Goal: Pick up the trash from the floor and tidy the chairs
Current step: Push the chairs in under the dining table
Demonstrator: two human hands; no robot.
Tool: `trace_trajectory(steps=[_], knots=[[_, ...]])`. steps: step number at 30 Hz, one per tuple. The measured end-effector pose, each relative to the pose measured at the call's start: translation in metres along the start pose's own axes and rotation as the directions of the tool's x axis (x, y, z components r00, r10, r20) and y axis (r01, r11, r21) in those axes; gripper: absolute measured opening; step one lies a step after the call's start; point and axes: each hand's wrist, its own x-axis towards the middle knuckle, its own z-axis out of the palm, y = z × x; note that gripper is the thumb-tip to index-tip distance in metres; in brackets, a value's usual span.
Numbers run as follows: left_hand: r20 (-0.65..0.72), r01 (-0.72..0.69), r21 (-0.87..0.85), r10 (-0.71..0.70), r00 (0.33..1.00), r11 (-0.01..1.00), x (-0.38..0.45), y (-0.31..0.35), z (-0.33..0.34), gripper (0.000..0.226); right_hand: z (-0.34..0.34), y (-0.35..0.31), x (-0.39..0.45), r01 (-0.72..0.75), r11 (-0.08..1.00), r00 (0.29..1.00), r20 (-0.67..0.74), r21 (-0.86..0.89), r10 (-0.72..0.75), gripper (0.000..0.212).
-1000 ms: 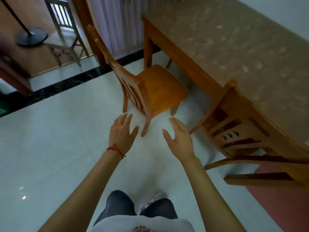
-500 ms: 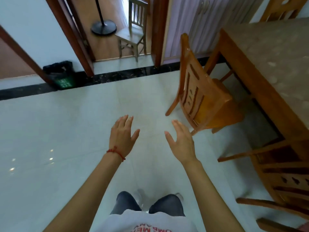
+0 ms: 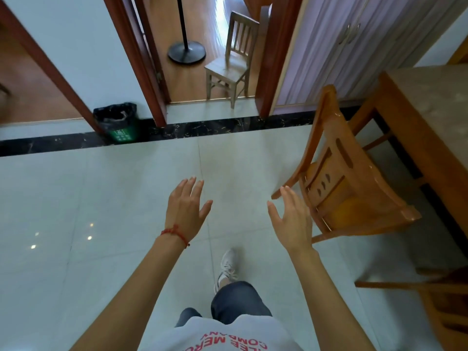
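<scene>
Your view swung from the chair [image 3: 349,178] toward the bin [image 3: 117,122] at upper left; left hand [image 3: 186,209] and right hand [image 3: 291,221] stayed empty, fingers spread.

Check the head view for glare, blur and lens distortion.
Head view: small ceiling-light glare spots on the glossy pale tile floor; bright washout in the doorway behind the small pale wooden chair; wide-angle bending of the dark red door frames; motion blur on the brown wooden chair at bottom right.
</scene>
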Motion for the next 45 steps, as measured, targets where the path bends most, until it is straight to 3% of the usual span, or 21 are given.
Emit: trace_trajectory(steps=[14,17,20,23,29,36,38,41,45], knots=[[0.13,-0.161,0.048,0.153,0.98,0.986,0.187,0.028,0.009,0.053,-0.004,0.004,0.145,-0.134,0.991,0.99,0.049,0.005,0.134,0.059],[0.167,-0.249,0.032,0.24,0.956,0.968,0.22,0.043,0.017,0.052,-0.006,0.012,0.156,-0.228,0.974,0.972,0.051,-0.001,0.228,0.065],[0.187,-0.351,-0.005,0.346,0.919,0.936,0.255,0.065,0.023,0.051,-0.008,0.019,0.164,-0.324,0.946,0.946,0.011,-0.001,0.324,0.057],[0.227,-0.47,-0.066,0.472,0.852,0.88,0.287,0.089,0.032,0.052,-0.012,0.021,0.17,-0.425,0.905,0.905,-0.036,-0.012,0.425,0.055],[0.334,-0.692,-0.141,0.692,0.64,0.708,0.334,0.131,0.046,0.055,-0.013,0.013,0.172,-0.675,0.735,0.713,-0.193,0.071,0.674,0.058],[0.367,-0.775,-0.314,0.823,0.433,0.548,0.346,0.169,0.054,0.053,-0.019,0.002,0.155,-0.833,0.516,0.437,-0.336,0.199,0.834,0.047],[0.367,-0.753,-0.375,0.832,0.416,0.541,0.345,0.18,0.056,0.054,-0.023,0.001,0.15,-0.851,0.468,0.372,-0.356,0.238,0.857,0.048],[0.385,-0.673,-0.455,0.81,0.442,0.583,0.343,0.195,0.06,0.053,-0.035,-0.001,0.147,-0.854,0.405,0.277,-0.374,0.326,0.885,0.046],[0.43,-0.492,-0.54,0.726,0.537,0.683,0.339,0.213,0.055,0.046,-0.058,-0.003,0.151,-0.671,0.238,0.067,-0.263,0.702,0.963,0.029]])
